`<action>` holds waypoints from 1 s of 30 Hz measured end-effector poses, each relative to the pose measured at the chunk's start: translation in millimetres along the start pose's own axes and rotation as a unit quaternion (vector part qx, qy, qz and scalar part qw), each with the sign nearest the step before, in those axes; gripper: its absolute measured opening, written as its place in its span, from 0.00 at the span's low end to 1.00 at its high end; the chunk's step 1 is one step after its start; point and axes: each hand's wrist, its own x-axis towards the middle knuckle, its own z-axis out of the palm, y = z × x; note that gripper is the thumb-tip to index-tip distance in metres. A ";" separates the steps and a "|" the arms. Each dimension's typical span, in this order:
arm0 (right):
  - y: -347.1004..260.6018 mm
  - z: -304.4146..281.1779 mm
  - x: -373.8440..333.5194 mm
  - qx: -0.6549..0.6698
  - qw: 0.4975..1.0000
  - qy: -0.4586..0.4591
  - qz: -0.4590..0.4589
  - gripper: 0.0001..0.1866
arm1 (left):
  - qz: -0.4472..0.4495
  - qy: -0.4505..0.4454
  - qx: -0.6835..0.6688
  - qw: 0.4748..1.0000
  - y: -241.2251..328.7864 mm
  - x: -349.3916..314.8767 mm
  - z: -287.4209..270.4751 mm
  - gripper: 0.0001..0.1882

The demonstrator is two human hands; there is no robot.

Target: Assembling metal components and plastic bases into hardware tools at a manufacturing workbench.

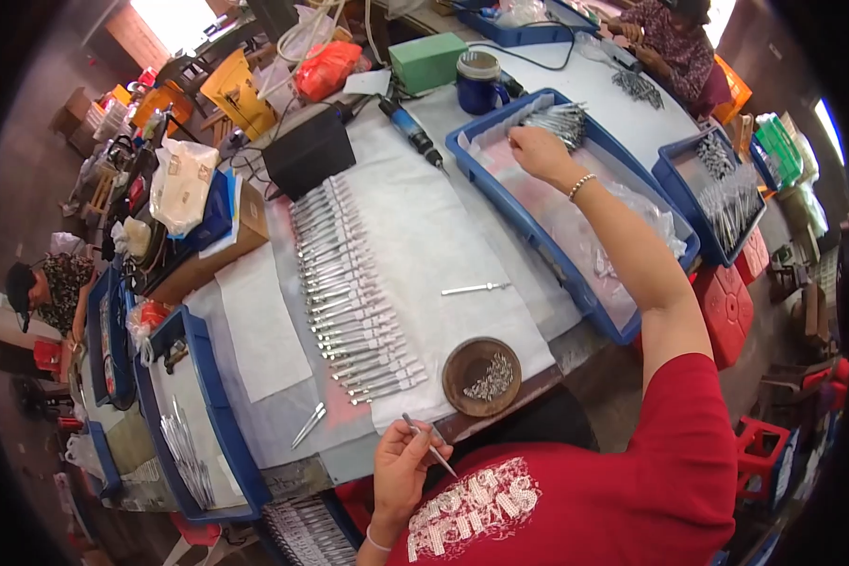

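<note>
My left hand (402, 476), low at the table's front edge, is closed round slim metal tweezers (438, 456), their point toward my red shirt. My right arm stretches out over a long blue tray (575, 274). There my right hand (543, 157) is curled beside a heap of thin metal parts (558, 123); its fingertips are partly hidden, as is anything in them. On the white cloth (443, 226) several slender metal pieces (349, 292) lie side by side in a long row. One single piece (474, 289) rests apart, above a round brown dish (457, 373) of tiny metal bits.
A blue electric screwdriver (410, 130), a black box (309, 151) and a blue mug (478, 85) stand toward the back. More blue trays (198, 415) flank the left side. Another pair of tweezers (308, 424) lies near the front. Other people (665, 47) sit at far right and left.
</note>
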 end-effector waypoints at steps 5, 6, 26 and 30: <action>36.8 40.4 10.6 -0.094 0.993 0.029 0.070 0.07 | 0.019 0.041 0.003 0.999 3.4 4.2 5.1 0.04; 36.9 44.4 10.8 -0.109 0.989 0.043 0.087 0.07 | 0.021 0.048 0.012 0.999 4.6 4.7 4.8 0.04; -70.2 -63.4 -62.1 0.210 0.975 0.062 -0.026 0.11 | 0.051 0.066 0.078 0.994 10.6 -5.6 7.9 0.05; -137.7 -111.6 -133.8 0.535 0.830 -0.130 0.093 0.11 | 0.061 0.073 0.144 0.985 8.5 -8.1 14.7 0.07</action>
